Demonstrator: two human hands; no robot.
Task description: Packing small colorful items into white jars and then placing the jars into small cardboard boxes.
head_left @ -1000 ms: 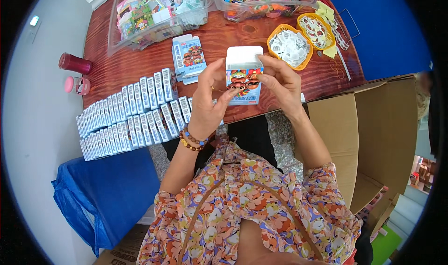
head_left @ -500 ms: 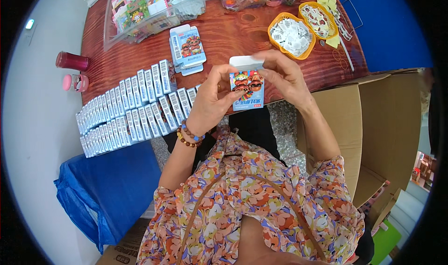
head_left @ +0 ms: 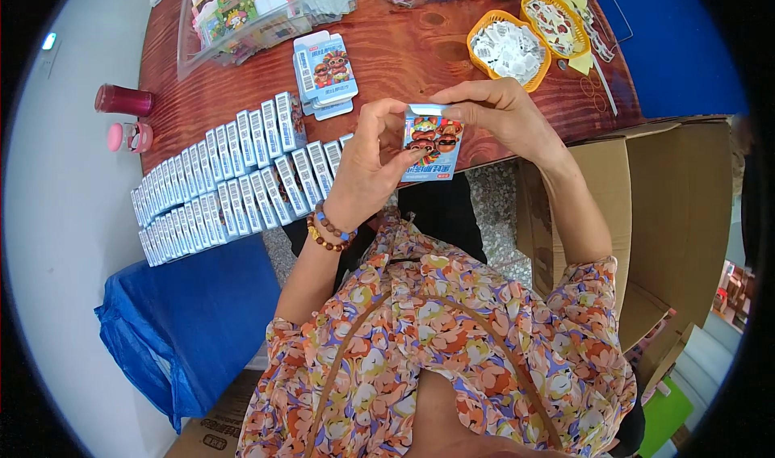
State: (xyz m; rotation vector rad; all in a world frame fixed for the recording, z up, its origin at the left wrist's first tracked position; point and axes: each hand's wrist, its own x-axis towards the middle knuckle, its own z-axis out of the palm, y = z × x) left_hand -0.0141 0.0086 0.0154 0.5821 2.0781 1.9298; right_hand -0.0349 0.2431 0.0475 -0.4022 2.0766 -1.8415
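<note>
A small blue printed carton with cartoon figures is held over the table's near edge. My left hand grips its left side, thumb across the front panel. My right hand pinches the end flap at its far end, fingers closed on it; the flap is partly folded over. To the left, two long rows of blue cartons stand on edge along the table's near edge. A pile of flat, unfolded blue cartons lies beyond my left hand.
Two yellow baskets, one with white paper slips and one with pale pieces, sit at the far right. Clear bins stand at the back. A red jar and a pink container are left; an open cardboard box is right.
The carton's end flap, standing up before, is now bent over toward the opening. My right hand has shifted slightly right, its fingers now on the flap.
</note>
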